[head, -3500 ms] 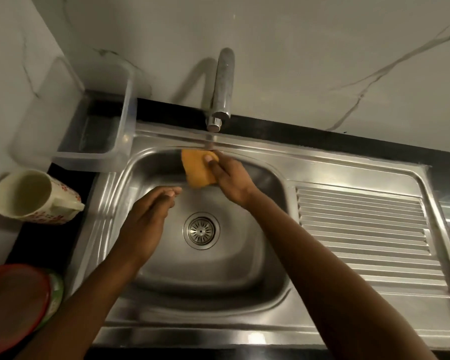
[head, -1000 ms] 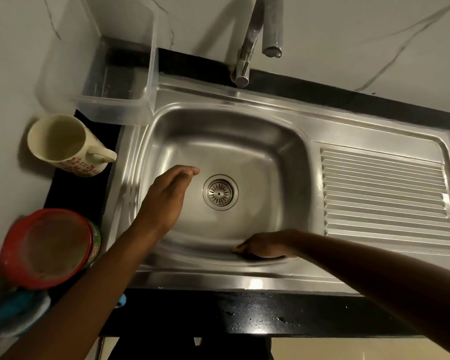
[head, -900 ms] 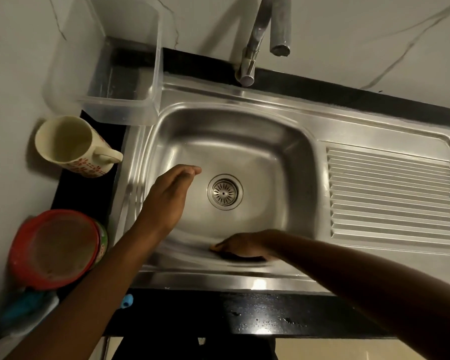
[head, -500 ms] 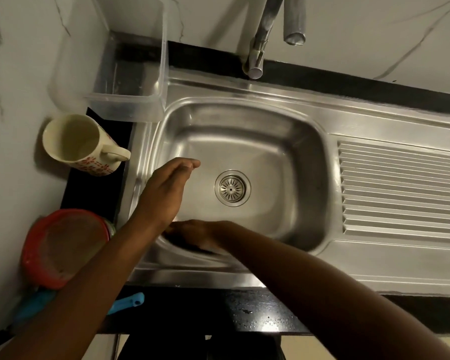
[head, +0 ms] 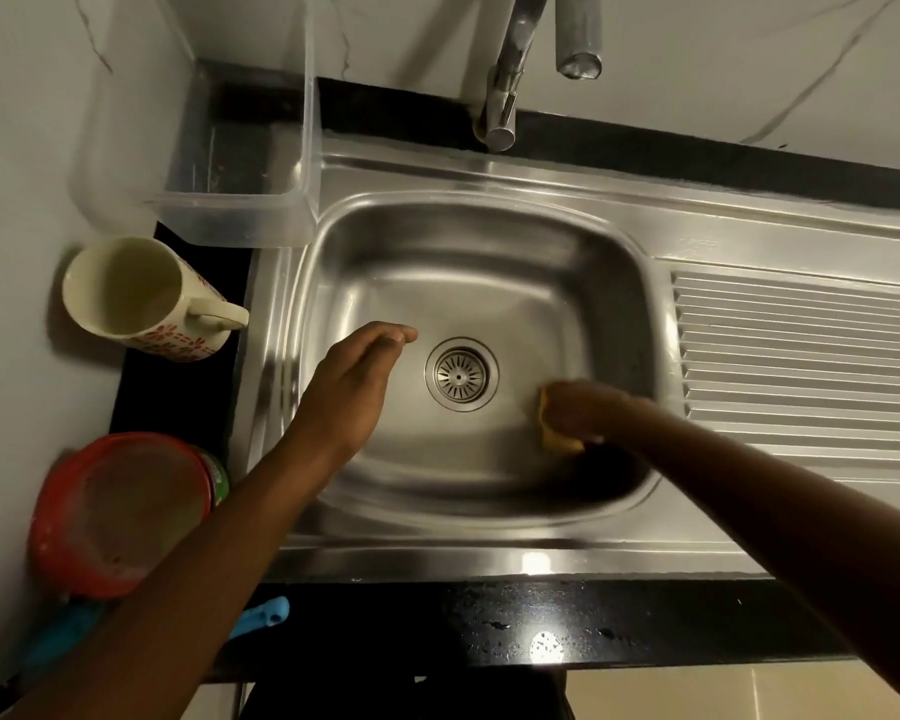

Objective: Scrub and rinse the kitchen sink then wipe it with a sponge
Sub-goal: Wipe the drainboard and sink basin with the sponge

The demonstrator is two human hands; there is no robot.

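- A black surface (head: 489, 626), speckled with droplets, fronts the steel sink (head: 489, 556), nearest the person.
- The right hand (head: 578, 407) holds a yellow sponge (head: 554, 436) against the basin floor, its fingers blurred over it.
- The left hand (head: 357, 379) hovers flat, fingers straight and together, holding nothing.
- The drain (head: 461, 374) lies between the hands.
- Left of the left hand stand a red-lidded tub (head: 115, 511) and a mug (head: 141, 298); a clear container (head: 240, 200) and the tap (head: 505, 96) lie beyond.

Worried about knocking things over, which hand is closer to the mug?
Left. The left hand is over the left side of the sink, right of the mug; the right hand holds the sponge past the drain.
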